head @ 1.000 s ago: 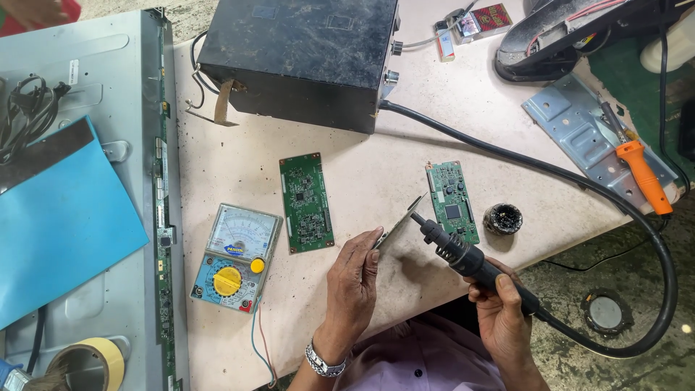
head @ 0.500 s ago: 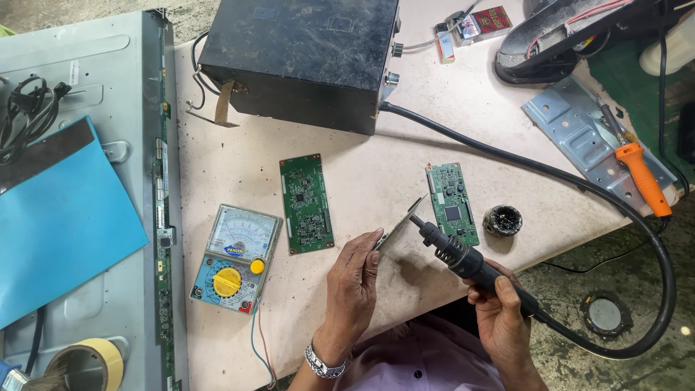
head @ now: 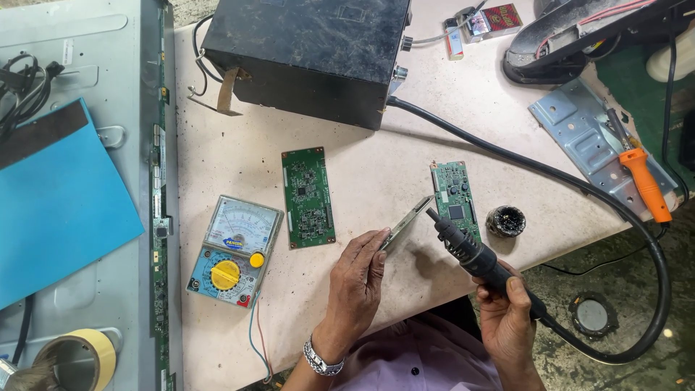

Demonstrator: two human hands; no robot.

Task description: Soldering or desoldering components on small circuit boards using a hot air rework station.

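Observation:
My left hand (head: 356,279) holds metal tweezers (head: 407,223) that slant up to the right, tips close to the nozzle of a black hot-air wand (head: 463,246). My right hand (head: 508,318) grips the wand's handle; its thick black hose (head: 579,188) loops back to a black box unit (head: 308,54). Just behind the wand's nozzle lies a small green circuit board (head: 455,199). A second, longer green circuit board (head: 308,197) lies left of the tweezers.
An analog multimeter (head: 233,250) with a yellow dial sits left of my left hand. A small black pot (head: 504,221) stands right of the small board. An orange-handled screwdriver (head: 643,181) rests on a metal bracket (head: 579,137). A blue sheet (head: 54,210) and tape roll (head: 79,355) lie far left.

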